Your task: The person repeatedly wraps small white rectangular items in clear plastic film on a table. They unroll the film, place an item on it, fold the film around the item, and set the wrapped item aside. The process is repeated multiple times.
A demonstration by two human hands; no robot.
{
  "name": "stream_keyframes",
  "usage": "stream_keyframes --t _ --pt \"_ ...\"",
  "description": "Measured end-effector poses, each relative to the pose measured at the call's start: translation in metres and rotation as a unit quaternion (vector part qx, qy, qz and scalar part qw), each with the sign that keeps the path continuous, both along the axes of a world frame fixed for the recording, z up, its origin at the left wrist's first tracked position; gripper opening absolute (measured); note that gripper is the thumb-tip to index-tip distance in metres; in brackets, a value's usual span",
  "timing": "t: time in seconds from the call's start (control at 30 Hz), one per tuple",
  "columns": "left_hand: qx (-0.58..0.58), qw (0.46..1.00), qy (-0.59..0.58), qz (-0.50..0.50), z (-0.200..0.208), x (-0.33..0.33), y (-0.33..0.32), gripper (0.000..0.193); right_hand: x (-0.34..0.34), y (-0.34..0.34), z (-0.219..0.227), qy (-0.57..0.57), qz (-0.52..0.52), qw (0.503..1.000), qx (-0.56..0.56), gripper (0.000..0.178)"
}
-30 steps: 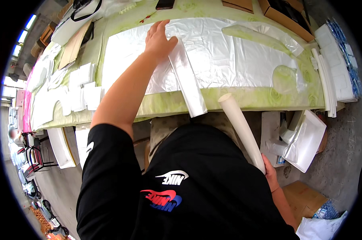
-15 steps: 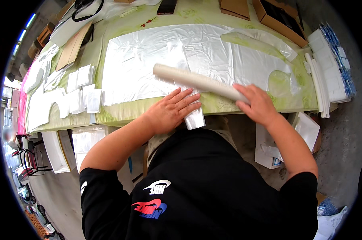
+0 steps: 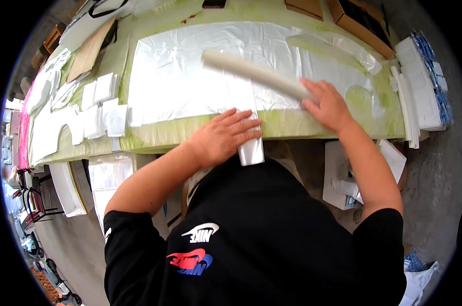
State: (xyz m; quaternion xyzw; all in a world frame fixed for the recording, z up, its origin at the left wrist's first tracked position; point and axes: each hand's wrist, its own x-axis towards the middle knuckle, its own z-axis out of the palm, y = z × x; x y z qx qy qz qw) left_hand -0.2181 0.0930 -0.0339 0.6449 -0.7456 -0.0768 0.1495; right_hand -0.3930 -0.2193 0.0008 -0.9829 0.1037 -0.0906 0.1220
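Observation:
My left hand (image 3: 223,136) lies flat with its fingers stretched out, pressing on a narrow folded strip of shiny plastic film (image 3: 251,152). The strip's near end hangs past the table's front edge towards me. My right hand (image 3: 329,106) is closed round the right end of a long pale tube (image 3: 259,76), which slants to the far left, blurred by motion. Beneath the tube, a large silvery-white plastic sheet (image 3: 164,81) is spread on the table. How far the strip runs over the sheet is hard to make out in the glare.
Several small folded white packets (image 3: 116,121) stand left of the sheet, beside flat cardboard (image 3: 92,48). An open cardboard box (image 3: 338,18) sits at the back right. White rolls (image 3: 405,107) lean at the right edge. A dark phone (image 3: 213,4) lies at the far edge.
The tube has swung away from me, its left end now farther over the sheet. My left hand remains flat on the strip. The whole view has shifted slightly.

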Motion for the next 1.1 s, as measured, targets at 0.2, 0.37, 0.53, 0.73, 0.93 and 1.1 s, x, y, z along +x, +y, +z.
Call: stream_keyframes --t 0.2,0.37,0.53,0.73,0.93,1.1 --pt "-0.053 0.988 0.006 0.147 0.008 -0.013 0.006 0.072 0.009 0.004 -0.018 -0.102 -0.013 0.988 -0.119 0.056" --pt "-0.051 0.980 0.049 0.186 0.004 -0.013 0.004 0.054 0.001 0.073 -0.009 -0.121 0.196 0.973 0.002 0.065" --pt "-0.018 0.969 0.145 0.200 0.018 -0.017 0.008 0.037 0.018 0.106 -0.024 -0.148 0.209 0.955 0.152 0.063" --pt "-0.094 0.926 0.243 0.273 0.016 -0.015 0.002 0.069 0.050 0.112 -0.019 -0.046 0.019 0.942 0.332 0.016" --pt "-0.061 0.902 0.215 0.369 0.009 -0.003 -0.005 0.085 0.071 0.113 -0.015 0.004 -0.067 0.938 0.341 0.023" --pt "-0.020 0.905 0.143 0.399 0.021 0.000 -0.010 0.080 0.085 0.114 -0.008 0.071 -0.111 0.942 0.309 0.025"
